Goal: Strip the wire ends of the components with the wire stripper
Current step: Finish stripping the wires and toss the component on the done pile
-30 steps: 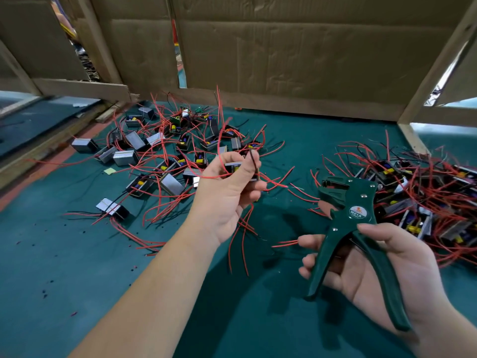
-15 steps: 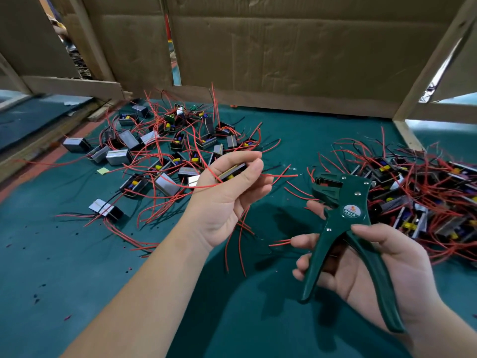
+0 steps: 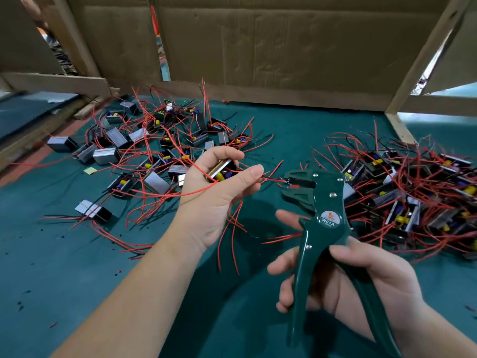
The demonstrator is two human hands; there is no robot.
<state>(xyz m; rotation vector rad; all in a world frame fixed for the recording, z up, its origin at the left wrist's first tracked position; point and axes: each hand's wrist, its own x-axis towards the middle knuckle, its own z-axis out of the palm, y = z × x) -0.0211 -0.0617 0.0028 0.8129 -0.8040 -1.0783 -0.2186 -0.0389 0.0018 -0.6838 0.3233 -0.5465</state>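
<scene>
My left hand (image 3: pixel 219 195) grips a small boxed component (image 3: pixel 222 171) with red wires, thumb and fingers pinching one wire close to its end. That red wire end (image 3: pixel 273 180) reaches into the jaws of the green wire stripper (image 3: pixel 317 218). My right hand (image 3: pixel 356 282) holds the stripper by its two handles, jaws pointing left and up. The handles stand apart. Other red wires hang down from my left hand.
A spread pile of components with red wires (image 3: pixel 144 151) lies on the green mat (image 3: pixel 77 254) at the left. A denser pile (image 3: pixel 413 192) lies at the right. Cardboard walls (image 3: pixel 284 52) and wooden strips close the back and sides.
My left hand has brought the component right and fed a wire end into the stripper's jaws. The right hand has shifted the stripper slightly toward it.
</scene>
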